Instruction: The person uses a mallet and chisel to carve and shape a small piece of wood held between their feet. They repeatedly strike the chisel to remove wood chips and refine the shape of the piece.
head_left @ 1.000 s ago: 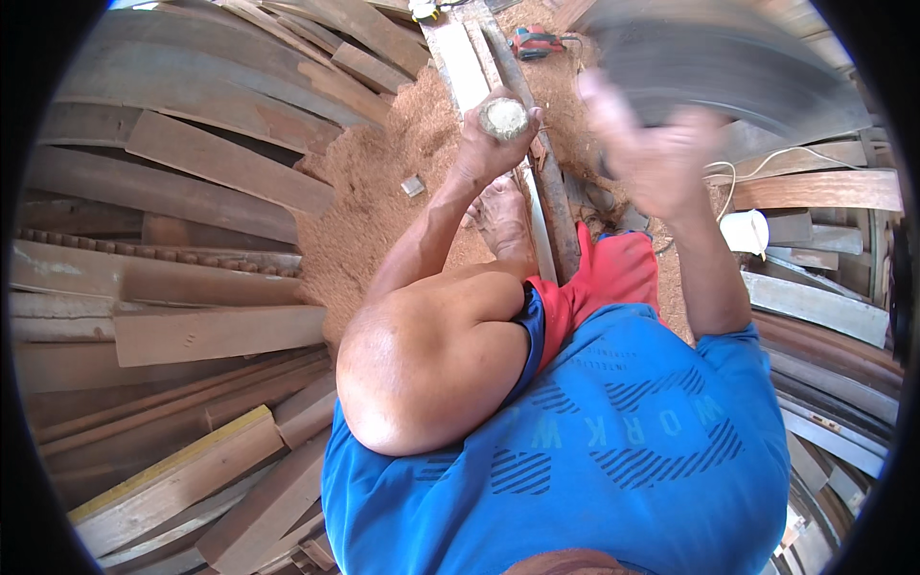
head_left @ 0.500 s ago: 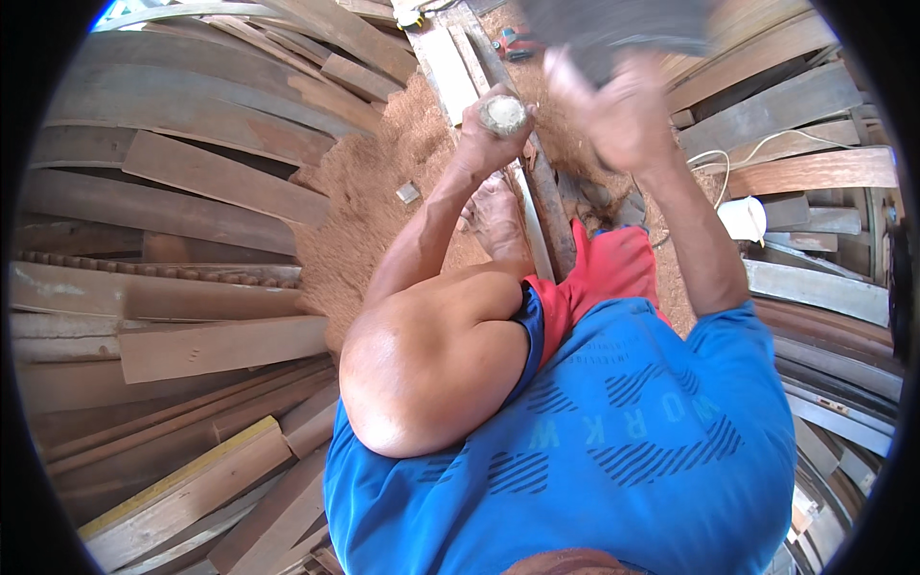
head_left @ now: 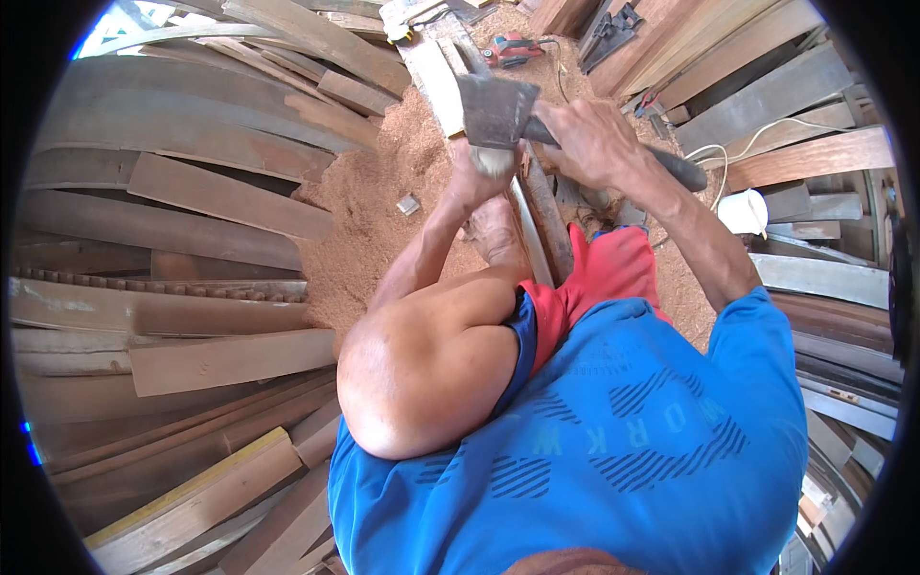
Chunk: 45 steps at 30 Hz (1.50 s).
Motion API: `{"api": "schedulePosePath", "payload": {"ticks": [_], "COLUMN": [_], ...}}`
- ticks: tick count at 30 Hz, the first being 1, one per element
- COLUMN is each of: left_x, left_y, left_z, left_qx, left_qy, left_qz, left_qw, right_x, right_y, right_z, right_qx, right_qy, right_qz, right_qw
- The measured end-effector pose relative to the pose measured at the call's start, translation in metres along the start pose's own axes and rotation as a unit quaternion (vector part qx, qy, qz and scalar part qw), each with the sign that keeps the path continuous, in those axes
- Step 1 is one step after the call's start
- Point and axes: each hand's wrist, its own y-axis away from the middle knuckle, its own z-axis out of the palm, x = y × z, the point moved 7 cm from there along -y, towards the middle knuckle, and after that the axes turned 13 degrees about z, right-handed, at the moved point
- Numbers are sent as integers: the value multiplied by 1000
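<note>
My left hand (head_left: 470,177) is wrapped around an upright chisel, whose round, pale, worn handle end (head_left: 494,163) shows above the fist; its lower part is hidden. In my right hand (head_left: 589,144) is the dark handle (head_left: 678,168) of a hatchet. The hatchet's flat dark head (head_left: 496,107) is over the chisel's end, seeming to touch it. Below them runs a long narrow wooden beam (head_left: 546,206), leading away from me. My bare foot (head_left: 498,230) rests by the beam, under my left hand.
Sawdust and shavings (head_left: 359,182) cover the floor, with a small pale block (head_left: 408,204) on them. A red power tool (head_left: 513,50) lies beyond the hatchet. Stacked boards (head_left: 220,187) crowd both sides. At right are a white container (head_left: 743,213) and a pale cord (head_left: 767,139).
The hatchet has come down and to the left, from raised and blurred at the top to over the chisel's end. My left hand keeps its grip, slightly lower in view.
</note>
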Motion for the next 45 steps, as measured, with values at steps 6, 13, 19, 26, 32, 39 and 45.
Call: {"api": "schedulePosePath", "payload": {"ticks": [6,13,19,26,32,39,45], "left_x": [-20,-36,-46,-85,-92,-119,-168], "left_y": [25,-5,14,101,74,54,38], "left_z": [5,-42,-60,-70,-15,21,0], "left_qx": [89,203,-3,-252,-291,-333,-75], "left_qy": [33,-31,-186,-431,-223,-232,-52], "left_qz": [-54,-56,-28,-166,-421,-368,-383], "left_qw": [994,977,982,850,830,837,919], "right_x": [-1,3,11,44,42,33,29], "right_y": [23,29,39,52,60,65,69], "right_z": [-6,-3,31,66,89,85,87], "right_qx": [44,115,-34,-51,-58,-93,-95], "right_qy": [-256,-444,-613,-613,-631,-609,-627], "right_qz": [24,17,123,164,182,179,174], "right_qw": [965,888,780,771,752,767,753]}}
